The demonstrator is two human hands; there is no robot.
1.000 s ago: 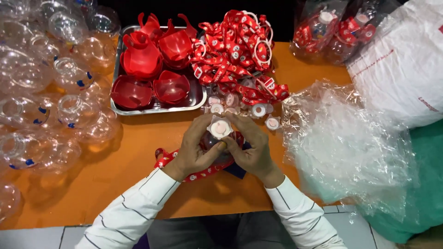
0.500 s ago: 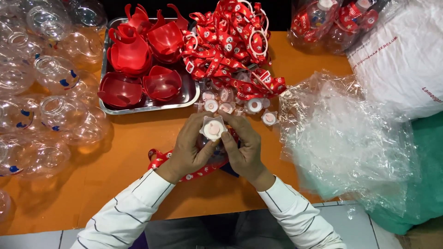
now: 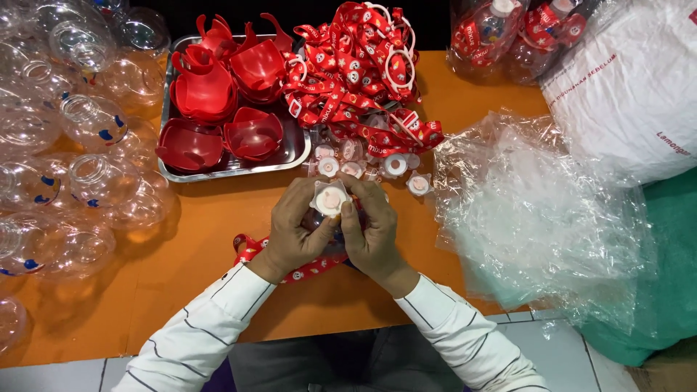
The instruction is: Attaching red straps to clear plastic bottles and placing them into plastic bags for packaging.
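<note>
Just below the middle of the frame, the left hand (image 3: 294,232) and the right hand (image 3: 374,232) meet over the orange table (image 3: 210,239), fingers of both pinched together on a small white cap (image 3: 330,198) with a pinkish centre. Beneath the cap, between the palms, sits something clear and rounded, mostly hidden by the hands. A red printed strap (image 3: 250,250) trails out from under the left wrist onto the table.

Right above the hands lies a scatter of loose white caps (image 3: 396,165) of the same kind. Behind them, at top centre, is a heap of red lanyards (image 3: 356,65) printed with small white figures, a few white rings among them. To its left a metal tray (image 3: 290,156) holds stacked red plastic shells (image 3: 218,87).

The whole left edge of the frame is crowded with clear round plastic bottles (image 3: 87,123), some marked with small blue spots. On the right, a crumpled sheet of clear plastic bags (image 3: 537,218) spreads over the table edge. In the upper right corner a large white sack (image 3: 632,87) with red lettering leans in, and beside it, at top, a clear bag of finished bottles (image 3: 501,33) with red straps. A green sack (image 3: 653,290) fills the lower right.
</note>
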